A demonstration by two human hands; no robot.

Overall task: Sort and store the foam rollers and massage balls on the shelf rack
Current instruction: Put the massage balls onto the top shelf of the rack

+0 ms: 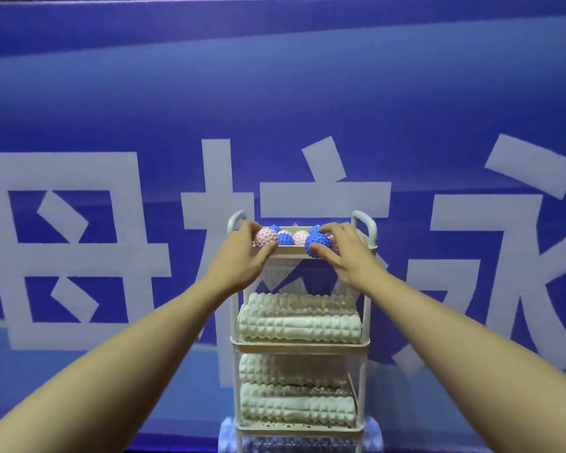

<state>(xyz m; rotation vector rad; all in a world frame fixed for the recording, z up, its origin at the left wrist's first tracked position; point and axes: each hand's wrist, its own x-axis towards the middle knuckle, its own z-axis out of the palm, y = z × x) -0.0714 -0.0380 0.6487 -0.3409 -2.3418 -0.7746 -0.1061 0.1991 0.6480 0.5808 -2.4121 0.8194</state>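
1. Hands, two, bare, both reached out to the top tier of a shelf rack (366, 308). We log the left hand (242, 256) as closed around a pink massage ball (264, 237), thumb under it, fingers over the top, at the left end of that tier.
2. Right hand (342, 253): we log it as gripping a blue massage ball (317, 243), fingers curled over it, at the near right edge of the top tier.
3. Massage balls, spiked, loose on the top tier between the two hands: we count a small blue ball (285, 238) just beside the pink one, a second pink ball (301, 237) right of it, and further blue ones partly hidden behind; we cannot tell the full number.
4. Foam rollers, cream, ridged, lying crosswise. We see two on the middle tier (299, 326), one behind the other, touching.
5. Foam rollers, lower tier (296, 408): we see two again, the far one (275, 367) higher and partly hidden by the tier above.
6. Rack frame: pale, three tiers, with looped handles at the top left (236, 219) and top right (366, 220).
7. Backdrop: blue banner (275, 93) with large white characters, standing behind the rack.
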